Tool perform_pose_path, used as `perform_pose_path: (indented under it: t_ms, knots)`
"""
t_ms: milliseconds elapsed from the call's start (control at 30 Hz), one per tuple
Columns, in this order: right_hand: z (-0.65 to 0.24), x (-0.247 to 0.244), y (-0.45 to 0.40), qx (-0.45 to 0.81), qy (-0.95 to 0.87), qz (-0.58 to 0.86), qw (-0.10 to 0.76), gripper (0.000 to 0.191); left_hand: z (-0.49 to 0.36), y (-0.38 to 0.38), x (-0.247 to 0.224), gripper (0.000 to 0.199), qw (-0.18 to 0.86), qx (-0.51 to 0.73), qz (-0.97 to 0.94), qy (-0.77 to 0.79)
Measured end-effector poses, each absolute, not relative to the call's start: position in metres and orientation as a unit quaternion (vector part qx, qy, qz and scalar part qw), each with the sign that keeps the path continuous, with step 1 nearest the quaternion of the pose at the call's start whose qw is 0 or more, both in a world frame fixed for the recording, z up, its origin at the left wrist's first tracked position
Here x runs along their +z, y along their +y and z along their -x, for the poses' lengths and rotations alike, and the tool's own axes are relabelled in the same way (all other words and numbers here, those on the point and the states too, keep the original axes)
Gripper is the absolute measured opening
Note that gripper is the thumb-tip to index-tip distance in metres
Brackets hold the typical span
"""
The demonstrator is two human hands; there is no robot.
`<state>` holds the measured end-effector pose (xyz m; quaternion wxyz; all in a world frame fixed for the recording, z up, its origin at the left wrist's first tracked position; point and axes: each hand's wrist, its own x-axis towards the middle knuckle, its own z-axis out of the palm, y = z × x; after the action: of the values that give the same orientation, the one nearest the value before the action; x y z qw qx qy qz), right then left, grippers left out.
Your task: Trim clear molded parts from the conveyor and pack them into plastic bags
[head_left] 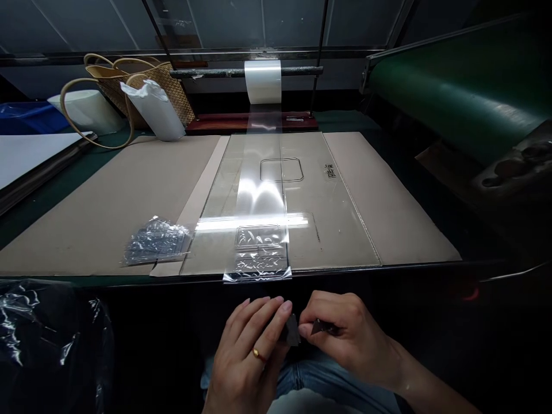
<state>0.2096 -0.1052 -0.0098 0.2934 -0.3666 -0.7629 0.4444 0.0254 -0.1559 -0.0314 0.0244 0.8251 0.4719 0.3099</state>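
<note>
Now, head view: my hands are over my lap (pixel 297 374), short of the near edge of the worktop (pixel 345 119).
Dark flat piece (pixel 292 331): it sits between my two hands, partly covered by my left fingers.
Handling: I judge it best to keep the left grip steady, make the right fingertips' movements small and light, and keep any sharp point turned away from skin.
Left hand (pixel 248 362): fingers nearly together and bent, holding the dark flat piece; the thumb is hidden, and a gold ring (pixel 257 355) shows.
Right hand (pixel 353 336): forefinger and thumb pinched narrow at the piece's edge; whether they touch it I cannot tell. Below the curled forefinger a pointed dark tool (pixel 318 326) shows, seemingly gripped in the palm.
Clear film (pixel 260 195): it runs from its roll (pixel 264 83) across the glass sheet (pixel 328 224), its free end just past the front edge.
Clear pieces (pixel 157 241): heaped left of the glass.
</note>
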Motion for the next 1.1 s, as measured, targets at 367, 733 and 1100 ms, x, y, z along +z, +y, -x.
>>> perform_pose_path:
  t_ms: [367, 733, 1100]
  knots:
    - [-0.207, -0.028, -0.105, 0.199, -0.809, 0.378, 0.403, 0.064, -0.028, -0.157, -0.028, 0.049, 0.153, 0.373, -0.774, 0.488]
    - [-0.199, -0.034, -0.103, 0.080, -0.837, 0.369, 0.395, 0.068, -0.032, -0.163, -0.020, 0.051, 0.197, 0.376, -0.763, 0.487]
    - [-0.219, -0.021, -0.077, 0.132, -0.843, 0.397, 0.339, 0.070, -0.030, -0.162, -0.021, 0.056, 0.185, 0.339, -0.772, 0.505]
